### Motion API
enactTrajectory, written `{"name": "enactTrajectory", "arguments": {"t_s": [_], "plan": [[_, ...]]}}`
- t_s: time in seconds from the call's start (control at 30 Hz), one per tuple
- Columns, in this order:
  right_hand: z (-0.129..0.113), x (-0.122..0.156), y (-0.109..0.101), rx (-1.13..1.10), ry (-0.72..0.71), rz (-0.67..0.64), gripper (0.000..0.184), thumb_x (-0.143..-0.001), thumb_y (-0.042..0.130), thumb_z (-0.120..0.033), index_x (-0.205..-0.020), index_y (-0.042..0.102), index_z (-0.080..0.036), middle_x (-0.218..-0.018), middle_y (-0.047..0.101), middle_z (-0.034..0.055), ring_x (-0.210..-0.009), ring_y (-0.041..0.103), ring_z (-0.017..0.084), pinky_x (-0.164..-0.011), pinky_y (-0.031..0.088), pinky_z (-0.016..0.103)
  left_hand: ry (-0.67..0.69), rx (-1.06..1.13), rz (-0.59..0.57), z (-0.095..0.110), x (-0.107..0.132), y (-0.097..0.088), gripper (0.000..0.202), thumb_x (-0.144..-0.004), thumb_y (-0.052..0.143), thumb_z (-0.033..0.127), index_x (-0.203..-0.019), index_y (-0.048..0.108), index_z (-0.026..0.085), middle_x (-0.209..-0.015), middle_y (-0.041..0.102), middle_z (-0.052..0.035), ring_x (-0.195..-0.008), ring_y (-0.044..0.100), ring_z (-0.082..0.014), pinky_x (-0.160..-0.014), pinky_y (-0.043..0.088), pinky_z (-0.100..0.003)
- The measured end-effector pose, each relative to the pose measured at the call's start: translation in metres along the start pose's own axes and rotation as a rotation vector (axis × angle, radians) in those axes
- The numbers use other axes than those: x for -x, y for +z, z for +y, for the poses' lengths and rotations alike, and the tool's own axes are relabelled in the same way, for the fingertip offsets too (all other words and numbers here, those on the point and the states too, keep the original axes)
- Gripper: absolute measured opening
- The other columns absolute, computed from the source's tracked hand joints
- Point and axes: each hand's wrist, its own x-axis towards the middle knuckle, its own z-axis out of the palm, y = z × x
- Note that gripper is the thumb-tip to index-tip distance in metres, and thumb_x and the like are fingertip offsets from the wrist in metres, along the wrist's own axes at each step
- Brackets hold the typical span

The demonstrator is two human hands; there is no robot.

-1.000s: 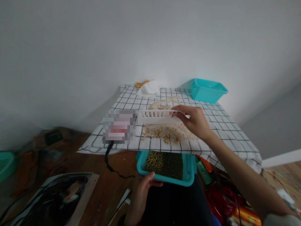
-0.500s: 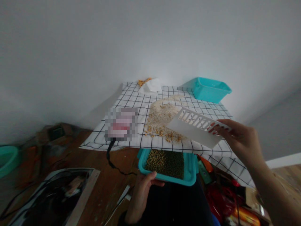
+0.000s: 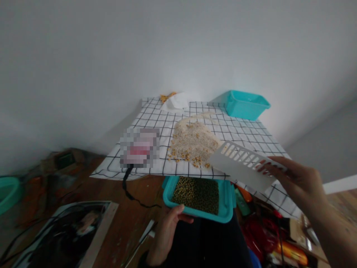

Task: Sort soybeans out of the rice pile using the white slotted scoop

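Note:
My left hand (image 3: 171, 223) grips the near edge of a turquoise plastic container (image 3: 225, 214), its thumb over the rim. Yellow beans (image 3: 184, 190) fill the container's left part and dark green beans (image 3: 208, 193) the right. The container sits just under the table's front edge, over my lap. My right hand (image 3: 298, 176) is closed on the end of a flat white slotted plastic board (image 3: 240, 167). That board tilts above the cloth, its left corner beside a spread pile of pale grain (image 3: 193, 139) with yellow beans (image 3: 198, 161) along its near edge.
A checked cloth (image 3: 152, 115) covers the table. At the back right stands a turquoise bin (image 3: 245, 108); white paper (image 3: 178, 102) lies at the back left. A blurred-out object (image 3: 139, 147) with a dark strap is at left. Boxes and bags crowd the floor.
My right hand has moved the slotted board down and to the right, toward the table's front edge. My left hand still holds the container in nearly the same place.

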Motion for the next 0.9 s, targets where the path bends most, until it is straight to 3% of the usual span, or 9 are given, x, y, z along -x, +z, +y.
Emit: {"name": "enactTrajectory", "arguments": {"t_s": [0.2,0.5,0.9], "plan": [[0.000,0.003,-0.001,0.037,-0.025,0.000,0.033,-0.092,0.059,-0.052,-0.103,0.077,-0.027,-0.088,0.082,0.0038,-0.077,0.078,0.028,-0.067,0.061,0.035,0.022,0.009,0.014,0.004,0.004,0.009,0.010,-0.064,0.080,0.025,-0.071,0.078,0.019,-0.065,0.079,-0.0005,-0.055,0.070,-0.0192,-0.044,0.057,-0.028],[-0.008,0.001,-0.007,0.028,-0.084,-0.003,0.032,-0.093,0.059,-0.052,-0.100,0.076,-0.026,-0.085,0.081,0.0044,-0.074,0.078,0.026,-0.064,0.062,0.033,0.022,-0.013,-0.046,-0.009,-0.008,0.003,0.021,-0.064,0.083,0.034,-0.077,0.075,0.019,-0.067,0.078,-0.0010,-0.057,0.072,-0.0231,-0.041,0.057,-0.030],[-0.015,0.003,-0.011,0.032,-0.182,-0.039,0.026,-0.094,0.059,-0.045,-0.100,0.074,-0.026,-0.083,0.082,0.0022,-0.071,0.079,0.025,-0.063,0.064,0.032,0.002,-0.017,-0.048,0.010,0.003,0.016,0.012,-0.069,0.079,0.029,-0.068,0.072,0.018,-0.059,0.076,0.0003,-0.053,0.073,-0.0200,-0.045,0.057,-0.027]]}}
